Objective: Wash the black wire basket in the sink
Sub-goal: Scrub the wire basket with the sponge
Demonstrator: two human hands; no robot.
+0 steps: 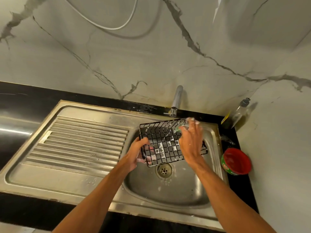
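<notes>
We see the black wire basket (166,143) held tilted above the bowl of the steel sink (168,194), its near edge just over the drain (164,170) and its wires flecked with white foam. Our left hand (136,153) grips the basket's left rim, fingers curled round the wire. Our right hand (191,142) lies across the right side of the basket, its fingers, blurred, closed on a green scrub pad (178,130) pressed to the far corner. A thin stream of water falls from the tap (177,98) onto the basket's far edge. Left of the bowl is the ribbed draining board (84,140). On the black counter (25,101), to the right of the sink, stand a clear bottle (239,113) with a grey cap in the corner and, nearer us, a green tub (235,161) with a red inside. Behind rises a veined marble wall (151,56).
</notes>
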